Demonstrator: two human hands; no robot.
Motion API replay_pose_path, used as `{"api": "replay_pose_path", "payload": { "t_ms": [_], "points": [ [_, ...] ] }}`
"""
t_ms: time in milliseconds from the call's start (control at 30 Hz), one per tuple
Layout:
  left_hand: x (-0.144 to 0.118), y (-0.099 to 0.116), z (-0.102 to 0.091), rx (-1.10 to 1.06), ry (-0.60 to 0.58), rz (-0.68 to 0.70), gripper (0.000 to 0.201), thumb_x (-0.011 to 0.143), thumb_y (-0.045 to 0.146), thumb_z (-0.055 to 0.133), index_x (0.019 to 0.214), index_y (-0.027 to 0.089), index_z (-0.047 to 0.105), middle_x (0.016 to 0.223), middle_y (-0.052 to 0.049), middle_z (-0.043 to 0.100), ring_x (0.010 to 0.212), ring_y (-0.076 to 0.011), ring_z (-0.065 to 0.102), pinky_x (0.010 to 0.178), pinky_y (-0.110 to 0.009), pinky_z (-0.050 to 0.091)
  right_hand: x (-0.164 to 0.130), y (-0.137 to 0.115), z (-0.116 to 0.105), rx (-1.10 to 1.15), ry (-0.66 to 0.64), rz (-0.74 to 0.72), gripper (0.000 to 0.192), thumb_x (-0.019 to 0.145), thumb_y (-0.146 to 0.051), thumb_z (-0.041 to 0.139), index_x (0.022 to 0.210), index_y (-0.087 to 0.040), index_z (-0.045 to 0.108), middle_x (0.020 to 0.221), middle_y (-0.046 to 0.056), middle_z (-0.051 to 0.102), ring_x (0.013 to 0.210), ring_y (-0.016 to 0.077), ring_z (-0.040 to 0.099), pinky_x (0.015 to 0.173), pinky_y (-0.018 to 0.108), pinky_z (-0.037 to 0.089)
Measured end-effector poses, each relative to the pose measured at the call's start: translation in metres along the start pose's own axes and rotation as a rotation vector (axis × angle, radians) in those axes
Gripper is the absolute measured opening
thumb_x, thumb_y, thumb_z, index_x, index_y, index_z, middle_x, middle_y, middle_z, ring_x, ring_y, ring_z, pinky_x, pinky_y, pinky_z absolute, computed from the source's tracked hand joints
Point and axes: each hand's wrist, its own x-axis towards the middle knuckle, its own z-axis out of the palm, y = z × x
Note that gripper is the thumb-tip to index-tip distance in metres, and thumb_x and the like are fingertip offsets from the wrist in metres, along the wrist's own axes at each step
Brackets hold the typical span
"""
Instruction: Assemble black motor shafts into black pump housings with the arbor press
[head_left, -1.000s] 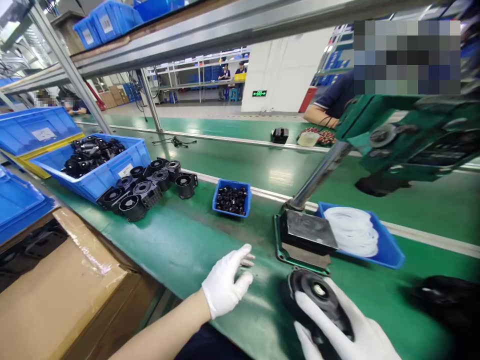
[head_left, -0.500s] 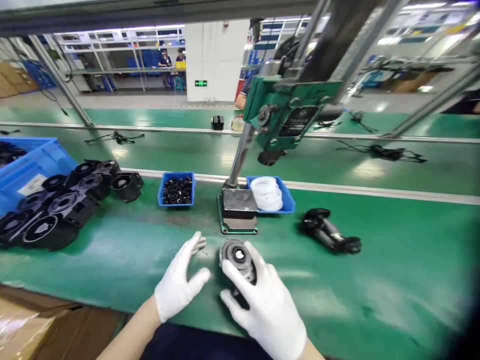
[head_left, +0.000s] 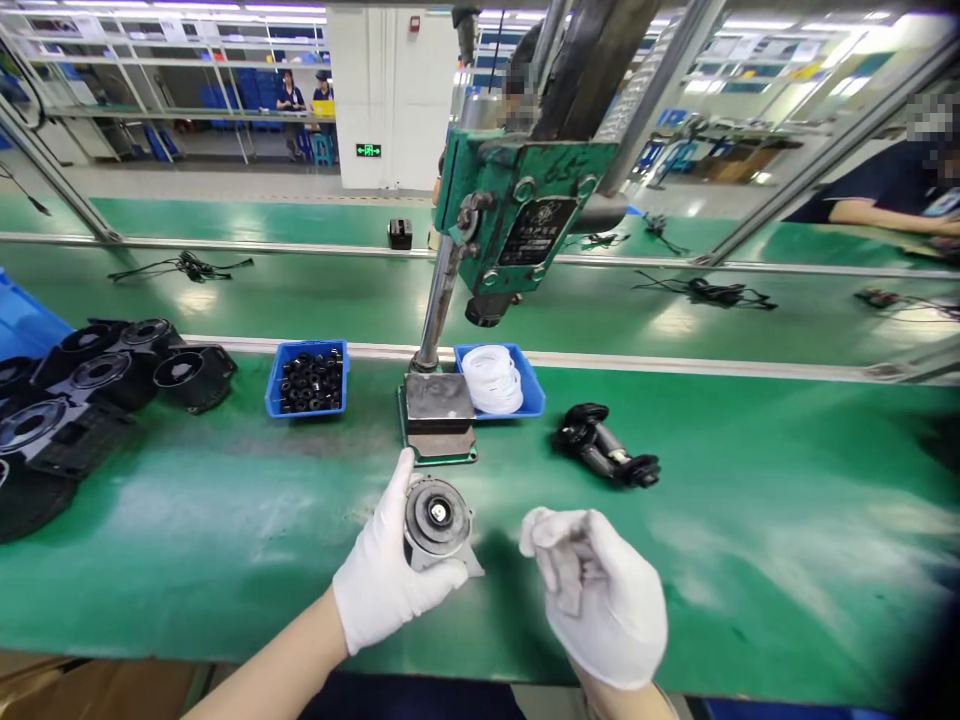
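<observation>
A round dark-grey housing point(head_left: 436, 516) with stepped rings and a pale centre stands in front of the press. My left hand point(head_left: 394, 568), in a white glove, is wrapped around its left and front side, thumb across the front. To the right of the housing and apart from it, my gloved right hand point(head_left: 600, 590) is raised over the table with its fingers curled in. Whatever may be between those fingers is hidden. Just behind the housing is the metal block of the press base point(head_left: 439, 400), under the green press head point(head_left: 529, 215).
A blue bin of small black parts point(head_left: 270, 395) stands left of the press, a blue bin of white rings point(head_left: 536, 400) behind it. Black housings point(head_left: 97, 375) crowd the left side. A black part with a grey shaft point(head_left: 607, 447) lies right. A person point(head_left: 885, 195) sits far right.
My right hand has let go of the housing and moved right, its fingers curling. My left hand, open before, now grips the housing. The camera view has shifted right.
</observation>
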Motion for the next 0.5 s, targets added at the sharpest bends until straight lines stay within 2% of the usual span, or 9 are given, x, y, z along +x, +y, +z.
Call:
{"api": "replay_pose_path", "payload": {
  "t_ms": [67, 133, 167, 200, 233, 300, 367, 433, 500],
  "points": [
    [0.001, 0.000, 0.000, 0.015, -0.004, -0.014, 0.116, 0.065, 0.016, 0.076, 0.154, 0.021, 0.002, 0.148, -0.015, 0.041, 0.137, -0.0332, 0.041, 0.119, -0.054, 0.024, 0.003, 0.000, 0.003, 0.043, 0.011, 0.059, 0.028, 0.099, -0.038, 0.044, 0.100, -0.024, 0.067, 0.073, 0.004, 0.072, 0.079, 0.0227, 0.070, 0.074, 0.039, 0.059],
    [0.002, 0.000, 0.002, -0.025, -0.007, -0.003, 0.116, 0.067, 0.019, 0.076, 0.154, 0.020, 0.000, 0.150, -0.016, 0.039, 0.138, -0.0329, 0.040, 0.118, -0.052, 0.027, 0.008, 0.000, 0.008, -0.019, -0.182, 0.064, 0.034, 0.091, -0.042, 0.058, 0.118, -0.023, 0.064, 0.105, 0.009, 0.073, 0.106, 0.0273, 0.066, 0.092, 0.044, 0.054],
    [0.002, 0.000, 0.003, -0.044, -0.004, 0.003, 0.115, 0.068, 0.020, 0.076, 0.154, 0.020, -0.001, 0.150, -0.016, 0.039, 0.137, -0.0325, 0.041, 0.117, -0.051, 0.030, 0.010, 0.000, 0.009, -0.038, -0.259, 0.051, 0.038, 0.087, -0.044, 0.062, 0.120, -0.022, 0.065, 0.113, 0.010, 0.071, 0.113, 0.0292, 0.063, 0.099, 0.046, 0.051],
    [0.002, 0.000, 0.004, -0.050, 0.003, 0.004, 0.115, 0.069, 0.020, 0.075, 0.154, 0.020, -0.002, 0.150, -0.016, 0.039, 0.137, -0.0322, 0.042, 0.117, -0.051, 0.031, 0.012, 0.001, 0.009, -0.031, -0.278, 0.038, 0.034, 0.087, -0.044, 0.063, 0.114, -0.023, 0.068, 0.111, 0.009, 0.072, 0.111, 0.0295, 0.063, 0.100, 0.047, 0.049],
    [0.001, 0.000, 0.005, -0.041, 0.009, -0.003, 0.114, 0.069, 0.019, 0.075, 0.154, 0.021, -0.002, 0.149, -0.015, 0.040, 0.136, -0.0321, 0.043, 0.117, -0.051, 0.031, 0.013, 0.002, 0.007, -0.003, -0.241, 0.027, 0.026, 0.090, -0.044, 0.059, 0.102, -0.023, 0.071, 0.096, 0.007, 0.074, 0.097, 0.0272, 0.068, 0.096, 0.047, 0.051],
    [0.000, -0.002, 0.006, 0.007, 0.022, -0.031, 0.114, 0.068, 0.016, 0.075, 0.155, 0.024, 0.001, 0.147, -0.013, 0.042, 0.136, -0.0329, 0.043, 0.118, -0.053, 0.028, 0.013, 0.004, 0.002, 0.095, -0.066, 0.025, 0.034, 0.098, -0.040, 0.044, 0.077, -0.025, 0.066, 0.057, -0.001, 0.064, 0.055, 0.0180, 0.062, 0.076, 0.041, 0.057],
    [-0.002, -0.005, 0.007, 0.036, 0.035, -0.048, 0.115, 0.066, 0.015, 0.075, 0.155, 0.025, 0.003, 0.148, -0.012, 0.041, 0.137, -0.0341, 0.042, 0.118, -0.054, 0.027, 0.012, 0.005, 0.001, 0.150, 0.012, 0.061, 0.035, 0.101, -0.037, 0.037, 0.081, -0.026, 0.063, 0.052, -0.003, 0.058, 0.043, 0.0145, 0.053, 0.064, 0.036, 0.056],
    [-0.003, -0.006, 0.007, 0.018, 0.037, -0.031, 0.114, 0.068, 0.017, 0.076, 0.155, 0.024, 0.002, 0.150, -0.013, 0.039, 0.138, -0.0346, 0.040, 0.117, -0.053, 0.030, 0.012, 0.004, 0.005, 0.104, -0.123, 0.093, 0.024, 0.097, -0.039, 0.048, 0.110, -0.026, 0.063, 0.086, 0.004, 0.073, 0.072, 0.0199, 0.068, 0.075, 0.038, 0.057],
    [-0.003, -0.006, 0.007, -0.009, 0.036, -0.006, 0.113, 0.069, 0.019, 0.075, 0.155, 0.022, 0.001, 0.152, -0.015, 0.037, 0.139, -0.0341, 0.039, 0.116, -0.051, 0.032, 0.011, 0.002, 0.009, 0.031, -0.289, 0.081, 0.039, 0.089, -0.040, 0.061, 0.124, -0.023, 0.061, 0.119, 0.010, 0.069, 0.108, 0.0273, 0.064, 0.094, 0.044, 0.053]
  ]
}}
